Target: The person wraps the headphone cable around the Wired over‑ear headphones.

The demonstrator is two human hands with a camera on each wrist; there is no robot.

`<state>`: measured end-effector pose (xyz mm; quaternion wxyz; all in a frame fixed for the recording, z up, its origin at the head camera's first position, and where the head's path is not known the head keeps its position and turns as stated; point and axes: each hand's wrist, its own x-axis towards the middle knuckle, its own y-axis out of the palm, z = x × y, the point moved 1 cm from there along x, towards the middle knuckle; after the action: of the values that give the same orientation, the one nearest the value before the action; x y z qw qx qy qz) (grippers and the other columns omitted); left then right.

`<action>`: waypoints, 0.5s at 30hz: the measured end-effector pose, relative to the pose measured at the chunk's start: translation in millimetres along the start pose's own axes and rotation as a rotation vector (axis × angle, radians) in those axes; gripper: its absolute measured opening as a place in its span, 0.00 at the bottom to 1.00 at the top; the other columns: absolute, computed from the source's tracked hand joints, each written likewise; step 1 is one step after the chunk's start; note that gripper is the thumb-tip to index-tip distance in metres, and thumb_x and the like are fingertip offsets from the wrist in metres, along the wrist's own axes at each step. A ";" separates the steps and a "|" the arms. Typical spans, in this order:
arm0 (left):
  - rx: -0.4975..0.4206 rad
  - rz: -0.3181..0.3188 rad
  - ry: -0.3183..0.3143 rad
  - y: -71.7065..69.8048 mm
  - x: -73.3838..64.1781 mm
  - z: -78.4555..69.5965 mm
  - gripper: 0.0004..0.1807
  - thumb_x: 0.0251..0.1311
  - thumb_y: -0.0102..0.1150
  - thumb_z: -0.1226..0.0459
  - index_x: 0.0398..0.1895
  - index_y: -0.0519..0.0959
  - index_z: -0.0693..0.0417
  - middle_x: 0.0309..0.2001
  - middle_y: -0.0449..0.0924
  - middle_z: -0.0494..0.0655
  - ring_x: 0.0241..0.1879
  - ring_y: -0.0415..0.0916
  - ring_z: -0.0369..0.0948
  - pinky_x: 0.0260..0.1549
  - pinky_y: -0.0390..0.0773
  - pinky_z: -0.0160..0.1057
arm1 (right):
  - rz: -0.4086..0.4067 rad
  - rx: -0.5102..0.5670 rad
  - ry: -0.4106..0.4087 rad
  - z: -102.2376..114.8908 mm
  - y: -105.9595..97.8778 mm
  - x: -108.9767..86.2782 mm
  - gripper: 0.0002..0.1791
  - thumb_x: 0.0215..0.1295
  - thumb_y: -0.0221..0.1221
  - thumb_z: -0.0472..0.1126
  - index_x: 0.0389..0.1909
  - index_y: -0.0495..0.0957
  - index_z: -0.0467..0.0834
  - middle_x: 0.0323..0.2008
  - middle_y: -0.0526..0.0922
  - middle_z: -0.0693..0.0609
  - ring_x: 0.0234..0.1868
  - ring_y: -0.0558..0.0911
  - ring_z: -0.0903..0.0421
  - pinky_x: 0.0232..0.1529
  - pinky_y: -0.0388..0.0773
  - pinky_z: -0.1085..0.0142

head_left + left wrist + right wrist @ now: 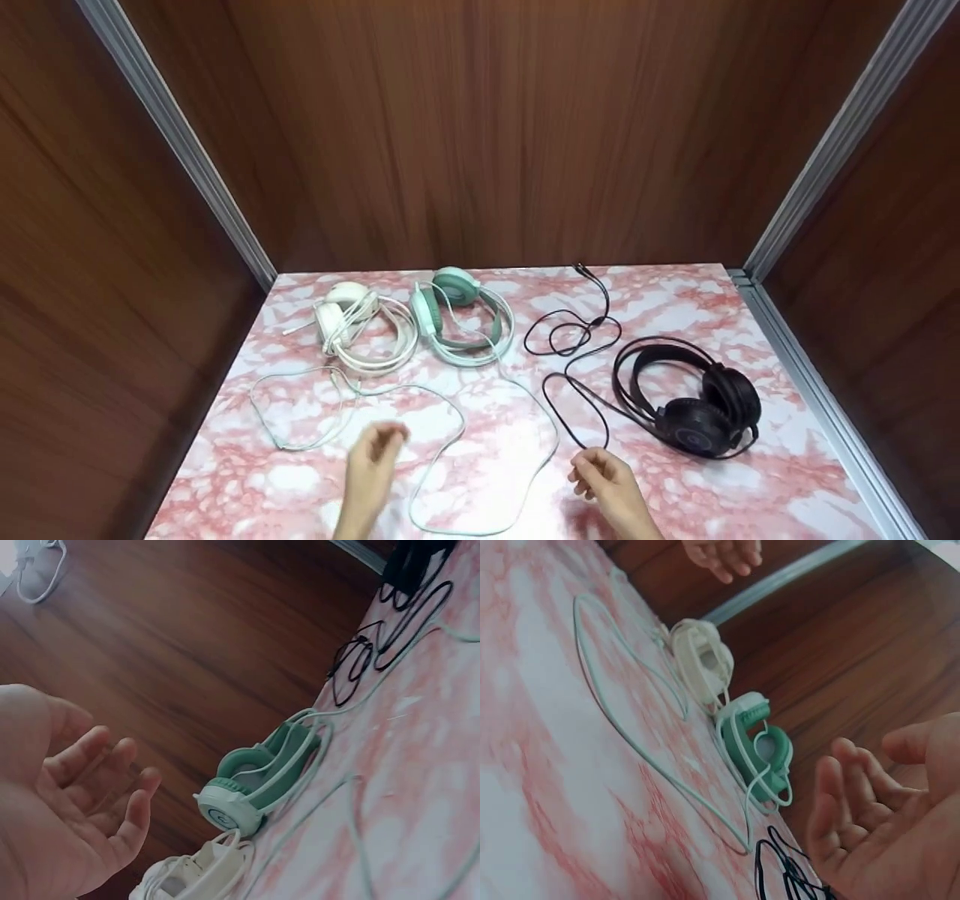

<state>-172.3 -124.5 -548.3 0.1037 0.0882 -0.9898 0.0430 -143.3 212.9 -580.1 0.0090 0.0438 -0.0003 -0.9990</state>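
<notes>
Over the near part of the table [750,502], the left hand [369,461] and the right hand [609,484] are held well apart, both with loosely bent fingers and nothing in their grasp. Between them, a pale green cable [464,425] swings toward the near edge in a wide loop, then runs back and leftward into a smaller loop beyond the left hand. At the right hand's fingertips, a bend of black cable [597,322] appears to meet them in the head view, though the right wrist view shows the fingers free of it; whether they touch I cannot tell. Farther out, the black headphones [694,424] lie to the right of that hand, their ear cups toward the right and their band curving on the left, with the black cable winding away to plugs near the back edge. Beyond the gap between the hands, the green headphones [456,287] lie near the back, joined to the pale green cable. Just left of these are the white headphones [330,322], with white cord [346,330] bundled about the cups and a thin stalk pointing left. Dark wood panels [480,135] rise behind and on both sides, with metal strips [180,142] along the corners.
</notes>
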 end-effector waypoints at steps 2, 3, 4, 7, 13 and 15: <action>-0.025 0.058 0.008 8.1 -14.9 3.7 0.07 0.66 0.53 0.74 0.43 0.76 0.72 0.37 0.80 0.57 0.39 0.78 0.44 0.43 0.76 0.33 | -0.071 -0.031 -0.069 0.8 6.5 -2.8 0.07 0.68 0.56 0.33 0.32 0.74 0.33 0.24 0.78 0.46 0.21 0.74 0.59 0.23 0.71 0.71; -0.037 0.084 0.006 13.0 -20.6 6.1 0.07 0.66 0.53 0.74 0.43 0.75 0.73 0.37 0.80 0.57 0.39 0.78 0.44 0.43 0.76 0.33 | -0.099 -0.046 -0.113 1.4 10.5 -3.7 0.07 0.67 0.57 0.32 0.30 0.74 0.34 0.22 0.77 0.47 0.19 0.72 0.60 0.21 0.70 0.71; -0.052 0.105 0.007 18.7 -25.3 8.5 0.07 0.66 0.52 0.74 0.42 0.75 0.73 0.36 0.80 0.58 0.38 0.79 0.45 0.43 0.77 0.34 | -0.117 -0.060 -0.156 2.3 14.8 -4.4 0.07 0.66 0.58 0.31 0.28 0.73 0.35 0.20 0.76 0.48 0.18 0.71 0.61 0.19 0.68 0.72; -0.097 0.174 0.002 36.8 -34.6 13.3 0.07 0.67 0.51 0.74 0.43 0.75 0.73 0.35 0.80 0.61 0.38 0.80 0.44 0.44 0.77 0.35 | -0.107 -0.095 -0.305 3.4 28.5 -3.7 0.10 0.64 0.59 0.28 0.24 0.72 0.38 0.17 0.73 0.52 0.17 0.70 0.64 0.18 0.68 0.72; -0.107 0.326 -0.075 66.4 -41.0 12.4 0.07 0.68 0.52 0.70 0.43 0.76 0.66 0.39 0.79 0.60 0.42 0.79 0.48 0.47 0.77 0.39 | 0.017 -0.128 -0.420 3.5 51.1 -3.3 0.12 0.63 0.57 0.24 0.23 0.71 0.39 0.16 0.71 0.51 0.18 0.68 0.67 0.15 0.67 0.71; -0.095 0.354 -0.095 73.2 -41.1 12.6 0.07 0.69 0.51 0.69 0.43 0.76 0.64 0.40 0.79 0.58 0.43 0.78 0.49 0.48 0.77 0.40 | 0.016 -0.178 -0.419 5.4 53.0 -2.4 0.11 0.63 0.58 0.26 0.24 0.73 0.40 0.17 0.72 0.53 0.18 0.69 0.67 0.17 0.68 0.71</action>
<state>-148.6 -47.2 -574.2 0.0518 -0.0904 -0.9945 0.0096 -140.5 159.9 -574.4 0.0204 -0.1654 0.0855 -0.9823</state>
